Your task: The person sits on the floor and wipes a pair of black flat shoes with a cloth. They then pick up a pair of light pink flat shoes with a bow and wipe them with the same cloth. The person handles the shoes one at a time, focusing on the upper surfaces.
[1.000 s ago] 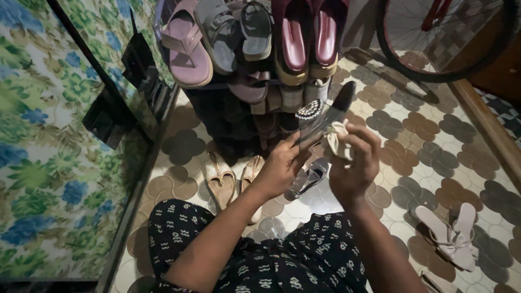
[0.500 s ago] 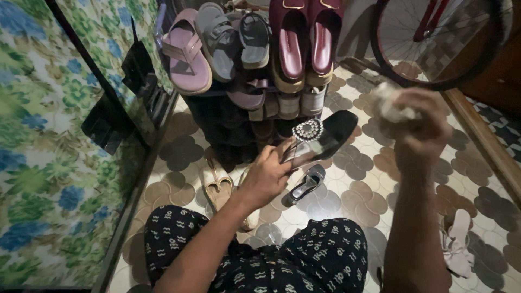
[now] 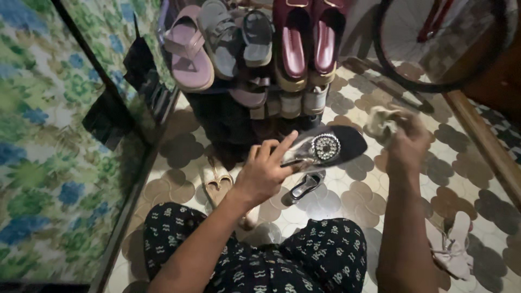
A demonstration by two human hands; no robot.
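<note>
Your left hand [image 3: 264,172] grips a black sandal [image 3: 325,147] by its heel end (round jewelled ornament facing up), above the tiled floor [image 3: 412,179]. Your right hand [image 3: 407,142] is clenched on a pale cloth [image 3: 381,122]. Behind stands a shoe rack [image 3: 255,97], its top row holding five sandals. One silver sandal [image 3: 305,186] lies below.

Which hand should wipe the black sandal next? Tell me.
Probably the right hand: it grips the crumpled cloth just beside the black sandal, while the left hand is occupied holding that sandal up.
</note>
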